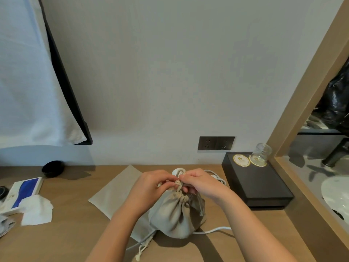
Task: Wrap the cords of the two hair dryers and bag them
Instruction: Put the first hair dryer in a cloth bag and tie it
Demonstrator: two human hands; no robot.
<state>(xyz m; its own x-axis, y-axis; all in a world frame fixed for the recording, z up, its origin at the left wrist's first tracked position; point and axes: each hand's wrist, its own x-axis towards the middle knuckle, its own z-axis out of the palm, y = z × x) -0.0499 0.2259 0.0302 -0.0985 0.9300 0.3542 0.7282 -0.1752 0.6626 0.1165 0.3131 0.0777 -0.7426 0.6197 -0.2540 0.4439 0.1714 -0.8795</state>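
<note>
A full grey bag point(175, 218) stands on the desk point(75, 233), its neck gathered tight. Both hands meet at that neck: the left hand point(151, 186) and the right hand point(202, 184) each pinch the drawstring point(179, 186) with curled fingers. Under it lies a second bag point(115, 193), flat, its own string trailing toward the near edge. Just behind the hands shows part of a white dryer point(178, 171), and a white cord point(217, 230) runs out beside the full bag. To the right sits a black box point(258, 186) with a glass point(261, 154) on top; a socket point(216, 143) is on the wall. At the left lie a tissue point(36, 209) and a booklet point(24, 190).
</note>
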